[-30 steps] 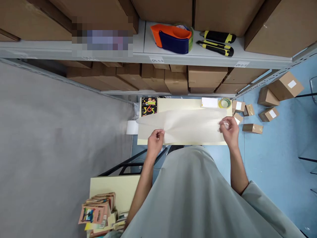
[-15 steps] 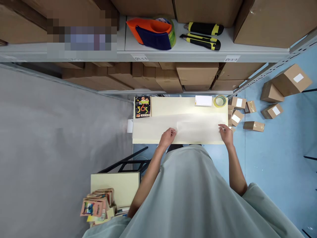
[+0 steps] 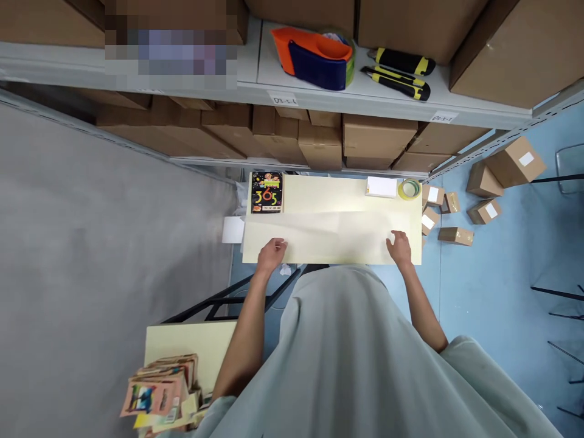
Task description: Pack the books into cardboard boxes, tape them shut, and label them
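Note:
A thin, translucent white sheet (image 3: 314, 234) lies spread lengthwise over the front of the cream table (image 3: 319, 191). My left hand (image 3: 272, 254) is over its left part near the front edge, fingers loosely bent and apart, with nothing visible in them. Toward the sheet's right end is my right hand (image 3: 399, 248), thumb and fingers parted, close to or touching the sheet. Behind the sheet, at the table's back left, lies a dark book marked 365 (image 3: 267, 193). A white box (image 3: 381, 187) and a roll of tape (image 3: 409, 189) are at the back right.
Above the table, a shelf holds an orange and blue tape dispenser (image 3: 314, 59), utility knives (image 3: 401, 62) and cartons (image 3: 378, 137). Small cardboard boxes (image 3: 456, 236) lie on the floor at right. Stacked books (image 3: 152, 395) sit on a lower surface at left.
My left hand has moved left along the sheet, and its fingers have loosened. My right hand has shifted slightly left, in from the sheet's right end. The camera view has tilted a little.

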